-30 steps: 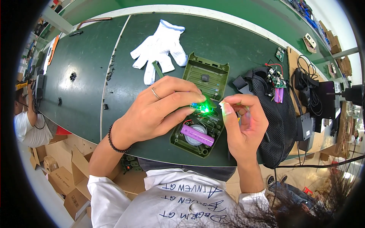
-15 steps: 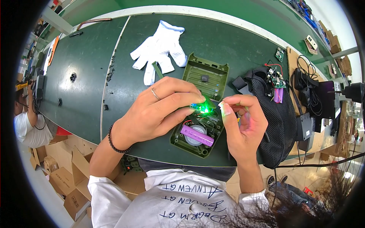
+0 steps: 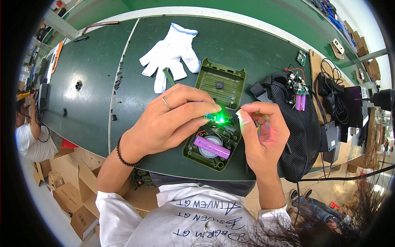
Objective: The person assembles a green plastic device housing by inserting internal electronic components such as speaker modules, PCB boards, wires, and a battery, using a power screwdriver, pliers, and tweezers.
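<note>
My left hand (image 3: 170, 119) pinches a small circuit board (image 3: 221, 120) by its edge, and a bright green light glows on it. Below it lies an olive-green casing half (image 3: 200, 161) with a purple cylindrical battery (image 3: 212, 147) across a round grey speaker (image 3: 205, 153). To the right, my right hand (image 3: 266, 136) is closed, thumb and forefinger pinching a small white piece (image 3: 239, 113) whose kind I cannot make out. Just beyond the board rests the other olive-green casing half (image 3: 224, 78), its ribbed inside up. My fingers partly hide the board and wires.
A white knit glove (image 3: 175, 51) lies at the back. On the right are a black mesh bag (image 3: 302, 144), another circuit board with purple cells (image 3: 300, 102), and black adapters with cables (image 3: 329, 138). Small black parts (image 3: 114, 117) dot the table's left seam. Another person (image 3: 35, 140) sits far left.
Both hands keep nearly the same pose. The glove and casing appear shifted very slightly left in the picture; nothing has been let go or taken hold of.
</note>
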`<state>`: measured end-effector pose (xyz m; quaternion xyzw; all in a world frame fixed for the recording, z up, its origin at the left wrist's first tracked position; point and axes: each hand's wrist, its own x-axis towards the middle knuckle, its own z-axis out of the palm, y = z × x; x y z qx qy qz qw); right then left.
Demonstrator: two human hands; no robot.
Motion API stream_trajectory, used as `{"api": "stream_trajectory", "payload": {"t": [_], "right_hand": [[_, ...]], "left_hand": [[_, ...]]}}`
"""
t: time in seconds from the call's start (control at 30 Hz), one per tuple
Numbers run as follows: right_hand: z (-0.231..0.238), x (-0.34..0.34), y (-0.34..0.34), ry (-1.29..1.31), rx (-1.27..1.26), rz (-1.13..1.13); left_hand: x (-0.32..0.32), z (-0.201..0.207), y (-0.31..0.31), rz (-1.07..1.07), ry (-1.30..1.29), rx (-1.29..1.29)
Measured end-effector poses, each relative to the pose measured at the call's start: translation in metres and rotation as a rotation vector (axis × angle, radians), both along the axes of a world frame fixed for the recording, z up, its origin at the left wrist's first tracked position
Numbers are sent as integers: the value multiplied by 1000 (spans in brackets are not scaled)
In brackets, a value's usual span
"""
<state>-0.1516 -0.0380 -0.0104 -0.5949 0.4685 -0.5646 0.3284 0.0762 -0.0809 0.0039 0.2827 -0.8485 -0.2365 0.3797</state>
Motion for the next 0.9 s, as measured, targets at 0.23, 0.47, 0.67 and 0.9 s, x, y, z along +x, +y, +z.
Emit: {"api": "stream_trajectory", "payload": {"t": [0.23, 0.47, 0.67, 0.9], "right_hand": [[6, -2, 3, 146, 73, -20], [11, -16, -1, 595, 107, 55], [14, -19, -6, 513, 245, 145], [22, -26, 1, 514, 265, 141]], "left_hand": [[1, -1, -2, -7, -7, 1], [0, 0, -2, 6, 10, -7], [1, 2, 0, 5, 8, -13], [6, 1, 2, -10, 40, -31]]}}
